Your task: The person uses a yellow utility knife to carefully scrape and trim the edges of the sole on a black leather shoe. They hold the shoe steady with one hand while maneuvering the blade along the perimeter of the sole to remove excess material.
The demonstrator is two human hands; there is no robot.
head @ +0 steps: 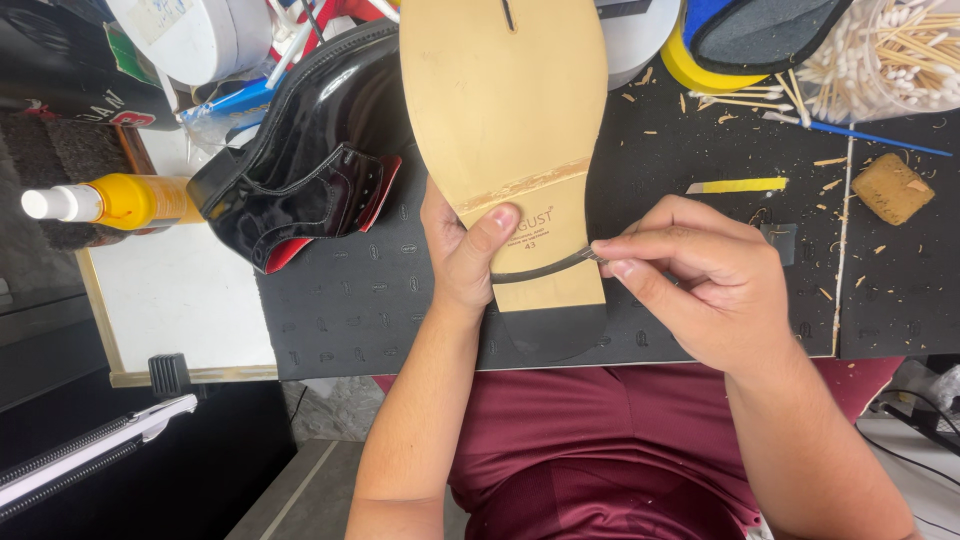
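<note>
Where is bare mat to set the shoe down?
Bare black mat lies below the glossy black shoe, left of the left hand. Another patch lies between the right hand and the tan sponge block. The top edge is crowded with swabs, tape and shavings.

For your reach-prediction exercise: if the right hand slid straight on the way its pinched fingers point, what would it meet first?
The right hand points leftward across the tan shoe sole. It would probably meet the left hand, at its thumb on the sole, first, though depth is unclear.

Bare mat (pixel 340 310) left — black shoe (pixel 310 160) (glossy) behind
</note>
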